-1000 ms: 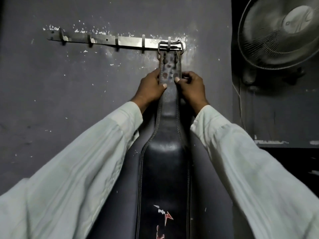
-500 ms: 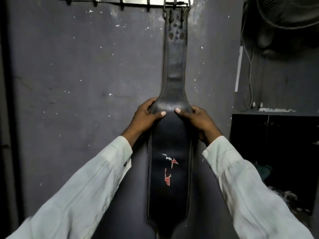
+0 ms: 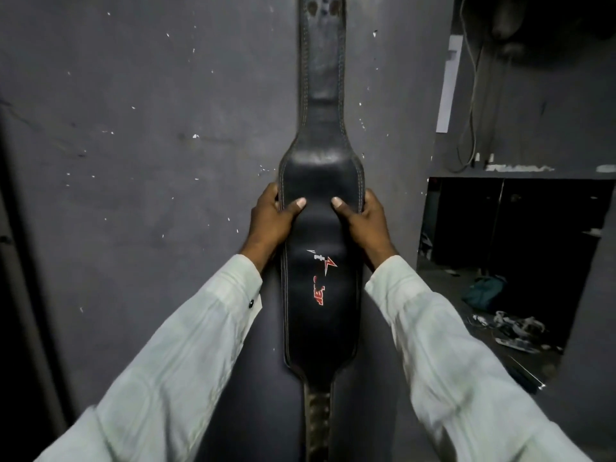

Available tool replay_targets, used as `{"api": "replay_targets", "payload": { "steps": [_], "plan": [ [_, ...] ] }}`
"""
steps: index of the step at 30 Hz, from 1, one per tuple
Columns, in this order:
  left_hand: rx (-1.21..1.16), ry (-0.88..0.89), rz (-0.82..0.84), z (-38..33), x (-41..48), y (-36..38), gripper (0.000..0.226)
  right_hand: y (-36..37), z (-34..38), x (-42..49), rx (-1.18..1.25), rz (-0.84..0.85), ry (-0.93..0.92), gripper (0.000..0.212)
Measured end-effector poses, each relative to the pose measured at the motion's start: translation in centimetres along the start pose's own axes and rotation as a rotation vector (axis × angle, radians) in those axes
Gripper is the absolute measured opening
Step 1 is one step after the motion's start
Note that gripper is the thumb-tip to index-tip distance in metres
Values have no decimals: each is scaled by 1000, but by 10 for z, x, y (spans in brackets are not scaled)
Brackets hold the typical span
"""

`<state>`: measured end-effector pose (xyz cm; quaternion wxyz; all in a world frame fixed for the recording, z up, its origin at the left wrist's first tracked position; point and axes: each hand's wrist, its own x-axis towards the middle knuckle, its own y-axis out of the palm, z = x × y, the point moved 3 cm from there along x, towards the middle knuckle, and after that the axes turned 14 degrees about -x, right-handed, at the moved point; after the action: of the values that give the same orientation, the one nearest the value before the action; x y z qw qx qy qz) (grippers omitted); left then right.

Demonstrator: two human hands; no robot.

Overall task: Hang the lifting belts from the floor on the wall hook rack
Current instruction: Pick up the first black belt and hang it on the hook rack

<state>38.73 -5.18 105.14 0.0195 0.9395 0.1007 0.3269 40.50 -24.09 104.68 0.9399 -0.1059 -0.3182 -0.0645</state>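
Observation:
A black leather lifting belt [image 3: 321, 305] with a red and white logo hangs straight down the grey wall [image 3: 150, 161]. Its narrow upper strap runs out of the top of the view, so the hook rack and buckle are hidden. My left hand [image 3: 271, 218] grips the belt's left edge at the top of the wide padded part, thumb on the front. My right hand [image 3: 361, 218] holds the right edge at the same height, thumb also on the front. The belt's narrow lower tail hangs below between my white sleeves.
To the right the wall ends at a corner, with cables [image 3: 473, 95] hanging down beyond it. Below is a dark opening [image 3: 516, 228] and a floor strewn with a teal bag [image 3: 483, 291] and pale clutter [image 3: 520, 328]. A dark vertical edge [image 3: 20, 295] runs at far left.
My hands have slid down the belt from just under the buckle to the wide padded part. The view has dropped, and the hook rack has gone out of the top.

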Motion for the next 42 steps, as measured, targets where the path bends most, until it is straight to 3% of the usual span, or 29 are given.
{"api": "replay_targets", "payload": {
  "steps": [2,7,12,16,19,23,26,30,32,37,42],
  "plan": [
    [-5,37,-33,-6,0,0,34,0,1,2,-21,-30,-5,46],
    [-92,-155,120,29,-30,-6,47,7,-18,-24,110,90,101,33],
    [-39,-122,48,37,-45,-6,45,4,-24,-30,100,65,78,31],
    [-101,-200,167,40,-58,-8,48,1,-52,-55,99,191,176,48],
    [59,-263,244,65,-77,-8,64,5,-82,-81,134,184,215,40],
    [156,-200,34,84,-100,-2,51,9,-87,-82,120,93,192,31],
    [136,-138,-23,84,-103,-2,46,10,-102,-94,82,123,230,39],
    [-31,-248,93,103,-109,-7,45,9,-126,-113,32,133,271,34],
    [-6,-334,180,122,-123,-8,50,8,-127,-112,5,92,252,32],
    [130,-386,127,145,-136,-15,51,12,-138,-124,90,146,293,35],
    [115,-457,193,161,-145,-16,55,13,-164,-139,67,223,317,43]
  ]
}}
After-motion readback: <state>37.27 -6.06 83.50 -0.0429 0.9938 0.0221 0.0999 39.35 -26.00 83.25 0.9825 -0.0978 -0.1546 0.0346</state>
